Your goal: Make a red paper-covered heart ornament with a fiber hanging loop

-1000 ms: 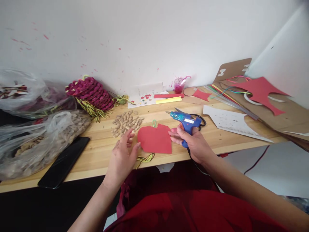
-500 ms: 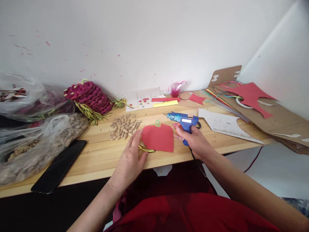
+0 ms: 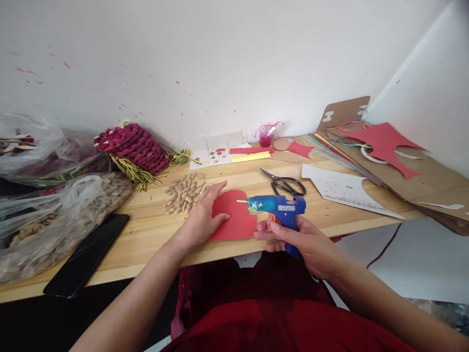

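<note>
Under the fingers of my left hand (image 3: 203, 215) lies a red paper cut-out (image 3: 234, 225) with rounded lobes. That hand rests on its left side, thumb and fingers spread. My right hand (image 3: 298, 239) grips a blue hot glue gun (image 3: 289, 208) by its handle, a finger at the orange trigger. The gun's nozzle points left, just above the upper part of the red cut-out. Behind the barrel, a bit of green cord (image 3: 252, 211) shows at the cut-out's right edge. Black-handled scissors (image 3: 287, 186) lie just beyond the gun.
Loose peanuts (image 3: 183, 193) are heaped left of the cut-out. Further left are a plastic bag of peanuts (image 3: 106, 193), a black phone (image 3: 88, 254) and a purple-red peanut craft (image 3: 135, 149). A pink cup (image 3: 266, 134) stands by the wall; cardboard (image 3: 436, 181) lies right.
The red cut-out has turned, its green cord going from the top to the right side. My left hand has moved onto it. The glue gun has come nearer and left over it, uncovering the scissors.
</note>
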Tool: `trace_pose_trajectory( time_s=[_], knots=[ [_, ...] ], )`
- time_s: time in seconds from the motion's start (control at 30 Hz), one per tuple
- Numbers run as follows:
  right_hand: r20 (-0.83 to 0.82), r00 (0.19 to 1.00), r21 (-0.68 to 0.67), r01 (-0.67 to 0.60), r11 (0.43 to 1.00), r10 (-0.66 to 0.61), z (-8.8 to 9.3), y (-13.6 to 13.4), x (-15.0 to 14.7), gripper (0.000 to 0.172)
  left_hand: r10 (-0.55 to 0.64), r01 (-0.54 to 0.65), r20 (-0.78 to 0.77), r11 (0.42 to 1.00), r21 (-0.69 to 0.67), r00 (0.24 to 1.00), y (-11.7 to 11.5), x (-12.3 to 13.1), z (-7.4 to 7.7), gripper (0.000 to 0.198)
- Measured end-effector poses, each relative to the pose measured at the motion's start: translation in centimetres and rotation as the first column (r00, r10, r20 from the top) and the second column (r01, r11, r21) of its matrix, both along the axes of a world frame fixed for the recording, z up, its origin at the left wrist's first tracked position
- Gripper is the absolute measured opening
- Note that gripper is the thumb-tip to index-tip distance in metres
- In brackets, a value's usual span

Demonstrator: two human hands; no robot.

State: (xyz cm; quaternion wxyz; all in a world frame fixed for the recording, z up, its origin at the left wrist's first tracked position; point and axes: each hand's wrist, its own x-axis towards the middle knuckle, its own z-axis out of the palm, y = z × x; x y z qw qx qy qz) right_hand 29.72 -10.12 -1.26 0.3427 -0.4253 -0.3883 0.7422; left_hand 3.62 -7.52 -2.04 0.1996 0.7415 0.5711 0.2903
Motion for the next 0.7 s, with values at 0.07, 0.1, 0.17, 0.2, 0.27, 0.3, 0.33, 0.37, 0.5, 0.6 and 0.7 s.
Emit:
trace_pose_trajectory(
  time_s=[0.07, 0.1, 0.17, 0.2, 0.27, 0.3, 0.33, 0.37, 0.5, 0.6, 0.7],
  knots=[
    [-0.027, 1.000, 0.006, -0.001, 1.000, 0.001, -0.1, -0.1, 0.2, 0.031, -0.018, 0.019, -0.049, 1.000, 0.017, 0.999, 1.0, -0.3, 0.3, 0.076],
    [-0.021, 1.000, 0.018, 0.019, 1.000, -0.019, -0.2, 0.0, 0.3, 0.031, -0.008, 0.009, -0.062, 1.000, 0.019, 0.998, 1.2, -0.5, 0.4, 0.076],
    [0.001, 0.996, 0.043, 0.085, 0.995, -0.085, -0.3, 0.4, 0.5, 0.030, 0.032, -0.031, -0.069, 0.999, 0.012, 0.997, 1.5, -0.7, 0.4, 0.073],
    [0.013, 0.992, 0.060, 0.121, 0.991, -0.122, -0.4, 0.8, 0.5, 0.030, 0.055, -0.054, -0.068, 0.998, 0.011, 0.996, 1.5, -0.8, 0.3, 0.069],
    [0.036, 0.984, 0.113, 0.170, 0.979, -0.175, -0.6, 1.6, 0.3, 0.029, 0.095, -0.095, -0.075, 0.995, 0.010, 0.993, 1.4, -0.8, 0.0, 0.061],
    [0.042, 0.981, 0.143, 0.182, 0.973, -0.190, -0.7, 2.0, 0.1, 0.029, 0.114, -0.114, -0.082, 0.993, 0.009, 0.990, 1.4, -0.8, -0.1, 0.058],
    [0.045, 0.979, 0.167, 0.187, 0.968, -0.197, -0.7, 2.5, -0.1, 0.030, 0.131, -0.130, -0.088, 0.991, 0.008, 0.988, 1.5, -0.7, -0.2, 0.056],
    [0.046, 0.980, 0.180, 0.183, 0.966, -0.194, -0.8, 2.9, -0.3, 0.031, 0.142, -0.142, -0.092, 0.990, 0.009, 0.986, 1.6, -0.5, -0.2, 0.054],
    [0.058, 0.992, 0.147, 0.102, 0.984, -0.112, -0.6, 3.3, -1.2, 0.032, 0.155, -0.155, -0.075, 0.988, 0.010, 0.985, 2.5, 0.0, -0.3, 0.049],
    [0.006, 0.999, 0.075, 0.036, 0.997, -0.036, -0.3, 2.3, -1.2, 0.031, 0.132, -0.132, -0.056, 0.991, -0.003, 0.990, 3.0, 0.2, -0.2, 0.038],
    [-0.041, 0.998, -0.003, 0.049, 0.999, -0.050, 0.0, 1.6, -0.5, 0.030, 0.070, -0.067, -0.055, 0.997, 0.045, 0.996, 2.7, 0.2, 0.1, 0.027]
  ],
)
